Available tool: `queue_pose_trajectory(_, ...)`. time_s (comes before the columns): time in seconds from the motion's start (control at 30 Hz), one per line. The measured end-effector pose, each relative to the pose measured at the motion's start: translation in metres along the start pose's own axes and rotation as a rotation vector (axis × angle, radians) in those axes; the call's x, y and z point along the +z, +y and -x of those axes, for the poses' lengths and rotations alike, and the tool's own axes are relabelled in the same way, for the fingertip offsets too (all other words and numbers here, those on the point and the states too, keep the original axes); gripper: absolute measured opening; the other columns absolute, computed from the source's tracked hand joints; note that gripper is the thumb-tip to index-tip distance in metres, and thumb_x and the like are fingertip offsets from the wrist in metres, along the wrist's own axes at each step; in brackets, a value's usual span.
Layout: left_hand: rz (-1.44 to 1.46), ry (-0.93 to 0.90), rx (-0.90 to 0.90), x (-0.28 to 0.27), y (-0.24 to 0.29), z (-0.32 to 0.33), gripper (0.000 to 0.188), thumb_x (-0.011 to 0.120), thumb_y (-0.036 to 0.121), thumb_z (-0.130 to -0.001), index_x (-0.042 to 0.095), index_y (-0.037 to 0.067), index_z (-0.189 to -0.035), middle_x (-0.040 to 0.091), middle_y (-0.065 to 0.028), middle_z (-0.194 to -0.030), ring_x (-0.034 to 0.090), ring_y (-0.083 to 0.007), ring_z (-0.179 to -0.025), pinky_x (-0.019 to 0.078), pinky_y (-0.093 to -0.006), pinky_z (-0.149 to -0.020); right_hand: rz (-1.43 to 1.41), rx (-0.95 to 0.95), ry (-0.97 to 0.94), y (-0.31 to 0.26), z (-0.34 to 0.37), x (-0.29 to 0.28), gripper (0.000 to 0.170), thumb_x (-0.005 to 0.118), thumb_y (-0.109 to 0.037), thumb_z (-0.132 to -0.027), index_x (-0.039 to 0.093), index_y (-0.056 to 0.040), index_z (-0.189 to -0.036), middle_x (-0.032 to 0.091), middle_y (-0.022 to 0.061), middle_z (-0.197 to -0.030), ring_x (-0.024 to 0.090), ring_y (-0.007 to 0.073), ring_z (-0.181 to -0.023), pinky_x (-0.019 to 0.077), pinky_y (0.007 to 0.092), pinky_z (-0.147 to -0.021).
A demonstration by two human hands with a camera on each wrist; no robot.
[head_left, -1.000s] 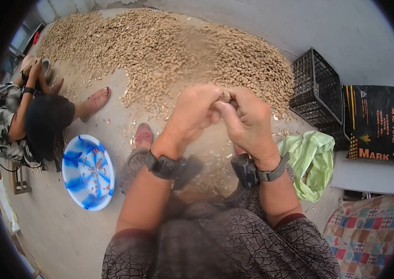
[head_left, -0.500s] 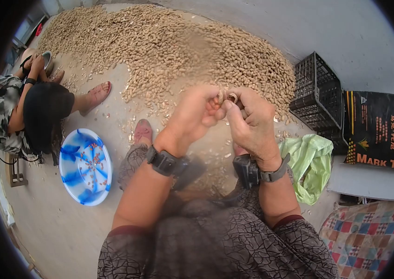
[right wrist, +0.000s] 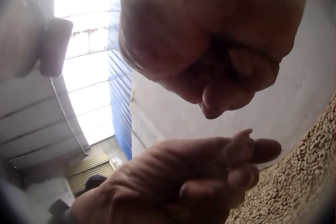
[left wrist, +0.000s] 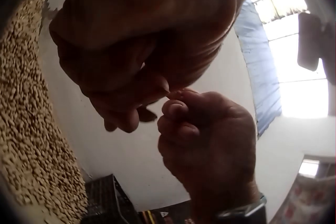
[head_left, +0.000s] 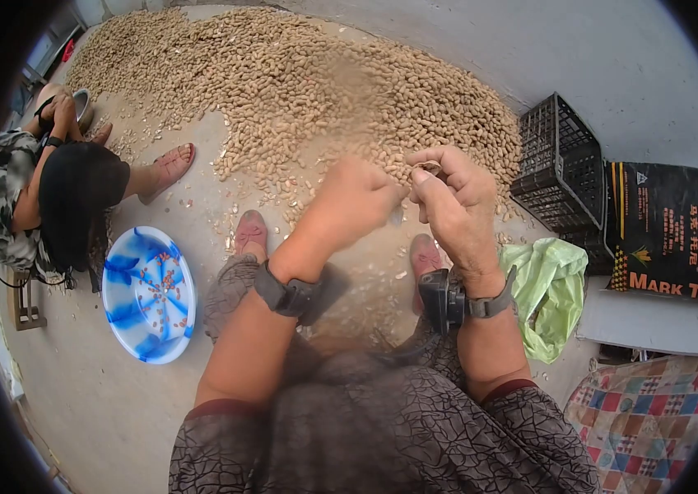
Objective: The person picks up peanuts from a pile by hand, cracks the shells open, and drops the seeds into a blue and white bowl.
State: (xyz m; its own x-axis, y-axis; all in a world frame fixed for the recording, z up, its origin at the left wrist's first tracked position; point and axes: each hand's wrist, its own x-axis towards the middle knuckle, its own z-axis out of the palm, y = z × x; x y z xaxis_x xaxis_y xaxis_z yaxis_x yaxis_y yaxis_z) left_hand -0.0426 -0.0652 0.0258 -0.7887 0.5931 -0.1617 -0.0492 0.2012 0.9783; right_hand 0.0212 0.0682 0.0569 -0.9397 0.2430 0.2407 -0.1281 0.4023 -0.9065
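My left hand (head_left: pixel 353 202) has its fingers curled, and a thin pale shell piece (right wrist: pixel 240 149) is pinched in it in the right wrist view. Close beside it, my right hand (head_left: pixel 460 210) pinches an opened peanut shell (head_left: pixel 426 170) between thumb and fingers. In the left wrist view the left hand (left wrist: pixel 147 40) is above the right hand (left wrist: pixel 210 140), both in shadow. A large heap of unshelled peanuts (head_left: pixel 300 82) lies on the floor beyond the hands. Whether kernels are inside either hand is hidden.
A blue-and-white basin (head_left: pixel 121 284) at left holds reddish kernels. Another person (head_left: pixel 32 198) sits beyond it. At right are a black crate (head_left: pixel 559 156), a green plastic bag (head_left: pixel 542 288), a black printed sack (head_left: pixel 670 222) and a checked cloth (head_left: pixel 653 412). Shell bits litter the floor.
The hands, together around a peanut earlier, have moved slightly apart. The shell is opened, and the left hand has turned so that its reddish contents no longer show.
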Motion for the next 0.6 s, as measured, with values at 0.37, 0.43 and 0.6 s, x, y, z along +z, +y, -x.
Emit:
queue_pose_trajectory(0.37,0.787,-0.103,-0.158,-0.008,0.009,0.005,0.028,0.054,0.027,-0.093,0.059,0.001,-0.087,0.056,-0.0013,-0.064,0.042,-0.0005,-0.043,0.0283,-0.0122,-0.036,0.001,-0.035,0.007,-0.002,0.002,0.003,0.007,0.062,-0.006,-0.078,0.060,0.0011,-0.079,0.062,0.0091,-0.066,0.058,0.0133,-0.059,0.0447,0.0274,-0.053)
queue_pose_trajectory(0.43,0.762,-0.146,-0.120,-0.009,0.005,0.004,0.026,0.055,0.026,-0.092,0.060,0.001,-0.088,0.057,-0.0014,-0.065,0.043,-0.0006,-0.044,0.0297,-0.0118,-0.036,-0.002,-0.067,0.013,0.000,0.002,0.003,0.007,0.063,-0.006,-0.077,0.060,0.0005,-0.078,0.061,0.0098,-0.065,0.059,0.0152,-0.058,0.0448,0.0286,-0.053)
queue_pose_trajectory(0.6,0.744,-0.221,-0.106,-0.015,0.007,0.005,0.023,0.058,0.022,-0.090,0.062,-0.001,-0.093,0.060,-0.0023,-0.070,0.050,-0.0009,-0.050,0.0366,-0.0098,-0.040,0.215,-0.259,-0.037,0.004,0.001,0.000,0.008,0.064,-0.008,-0.075,0.060,-0.0015,-0.079,0.056,0.0121,-0.063,0.057,0.0251,-0.057,0.0445,0.0328,-0.053)
